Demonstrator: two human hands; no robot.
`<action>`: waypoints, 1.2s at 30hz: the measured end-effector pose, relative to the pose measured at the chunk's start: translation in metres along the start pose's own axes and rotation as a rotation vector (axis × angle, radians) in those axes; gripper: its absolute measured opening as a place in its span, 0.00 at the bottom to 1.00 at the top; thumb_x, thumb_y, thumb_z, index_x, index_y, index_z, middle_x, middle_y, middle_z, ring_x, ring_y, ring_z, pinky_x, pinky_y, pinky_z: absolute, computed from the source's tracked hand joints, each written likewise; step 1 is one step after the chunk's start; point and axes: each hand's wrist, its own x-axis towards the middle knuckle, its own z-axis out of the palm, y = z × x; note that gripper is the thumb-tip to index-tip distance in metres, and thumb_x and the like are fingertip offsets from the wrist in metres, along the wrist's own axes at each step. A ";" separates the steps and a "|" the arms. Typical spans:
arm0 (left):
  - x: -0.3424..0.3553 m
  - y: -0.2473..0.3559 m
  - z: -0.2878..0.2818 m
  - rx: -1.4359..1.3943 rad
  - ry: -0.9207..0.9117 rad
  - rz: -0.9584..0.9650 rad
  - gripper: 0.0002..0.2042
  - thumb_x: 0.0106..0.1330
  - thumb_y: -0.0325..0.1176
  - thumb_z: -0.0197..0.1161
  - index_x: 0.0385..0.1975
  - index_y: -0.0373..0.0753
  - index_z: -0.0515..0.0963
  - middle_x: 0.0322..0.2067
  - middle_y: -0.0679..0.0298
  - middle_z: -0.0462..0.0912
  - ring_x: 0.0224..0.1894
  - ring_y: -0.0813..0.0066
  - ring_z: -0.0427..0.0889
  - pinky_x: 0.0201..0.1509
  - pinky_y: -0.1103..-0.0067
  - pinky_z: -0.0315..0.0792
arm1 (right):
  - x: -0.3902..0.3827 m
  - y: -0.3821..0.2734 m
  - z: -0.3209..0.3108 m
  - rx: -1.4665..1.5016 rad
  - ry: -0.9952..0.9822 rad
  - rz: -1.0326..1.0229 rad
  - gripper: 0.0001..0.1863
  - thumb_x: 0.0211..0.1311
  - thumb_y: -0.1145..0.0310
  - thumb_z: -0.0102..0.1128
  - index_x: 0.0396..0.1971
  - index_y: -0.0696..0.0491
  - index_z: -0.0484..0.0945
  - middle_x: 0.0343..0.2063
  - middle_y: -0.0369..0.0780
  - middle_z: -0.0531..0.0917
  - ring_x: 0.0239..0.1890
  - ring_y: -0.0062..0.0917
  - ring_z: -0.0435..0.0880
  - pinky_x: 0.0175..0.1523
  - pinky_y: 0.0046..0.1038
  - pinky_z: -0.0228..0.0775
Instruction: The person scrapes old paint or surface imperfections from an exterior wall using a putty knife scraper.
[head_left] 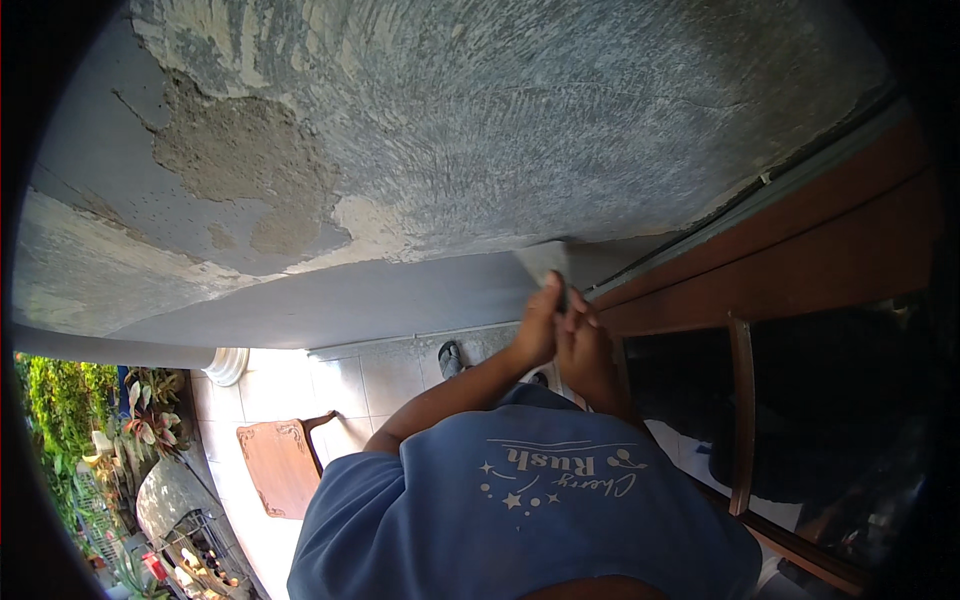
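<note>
Two bare hands meet on one scraper with a thin, pale grey, flaring blade and a dark handle (543,260). The left hand (539,328) is clenched around the handle; the right hand (588,350) also grasps it, fingers bent in from the other side, though the exact wrap of its fingers is partly hidden. The blade is slightly blurred and stands at the wall, near the door frame, where the scraped area borders the smooth paint; firm contact cannot be told.

The single grey plastered wall (480,130) shows three textures: a broad, chalky, streaked expanse of curved scrape marks; one large ragged patch of coarse, sandy brown render (235,145), with smaller bits nearby; and a smooth, matt band of blue-grey paint (400,300) lower down.

On the right is one reddish-brown wooden door (740,400), with two dark, glossy glass panes in view. Below lies a floor of pale, square, shiny tiles (340,385), bearing one brown wooden stool or small table with carved corners (280,465) and one round, ridged white column base (228,366). One grey sandal (449,358) shows clearly; a second foot is mostly hidden. The person wears one blue fabric shirt (430,510) with pale printed stars and dots. Leafy green plants (60,400) fill the far left.
</note>
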 end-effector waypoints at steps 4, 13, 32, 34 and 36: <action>-0.002 0.013 -0.010 0.064 -0.022 0.132 0.26 0.65 0.54 0.35 0.22 0.35 0.69 0.12 0.63 0.66 0.27 0.65 0.75 0.39 0.72 0.70 | 0.000 0.013 0.017 0.118 -0.227 0.025 0.17 0.57 0.73 0.46 0.47 0.61 0.64 0.28 0.50 0.73 0.32 0.43 0.76 0.34 0.33 0.68; -0.005 0.009 0.003 0.276 -0.005 -0.099 0.28 0.65 0.53 0.36 0.19 0.35 0.73 0.11 0.64 0.67 0.25 0.73 0.75 0.33 0.83 0.67 | -0.020 0.008 0.017 -0.017 0.047 -0.059 0.10 0.55 0.77 0.46 0.37 0.63 0.65 0.23 0.46 0.69 0.29 0.37 0.73 0.35 0.31 0.63; -0.001 0.004 0.002 0.234 -0.002 -0.065 0.27 0.65 0.54 0.36 0.20 0.36 0.70 0.12 0.64 0.67 0.28 0.70 0.75 0.37 0.78 0.67 | -0.007 0.009 0.003 0.011 -0.131 0.000 0.19 0.56 0.73 0.48 0.48 0.63 0.62 0.27 0.51 0.72 0.33 0.44 0.76 0.35 0.33 0.67; -0.004 0.011 -0.004 0.011 0.020 0.091 0.27 0.65 0.54 0.35 0.20 0.36 0.70 0.13 0.64 0.68 0.28 0.69 0.75 0.37 0.78 0.68 | -0.001 0.009 0.012 0.100 -0.120 0.014 0.19 0.56 0.72 0.48 0.47 0.61 0.63 0.26 0.50 0.72 0.33 0.44 0.76 0.34 0.33 0.66; -0.009 0.010 0.000 0.060 0.022 0.054 0.27 0.65 0.54 0.35 0.20 0.36 0.70 0.13 0.64 0.68 0.28 0.69 0.75 0.36 0.78 0.68 | -0.001 0.012 0.013 0.120 -0.222 0.075 0.18 0.56 0.72 0.49 0.47 0.59 0.64 0.25 0.49 0.71 0.32 0.44 0.75 0.34 0.33 0.66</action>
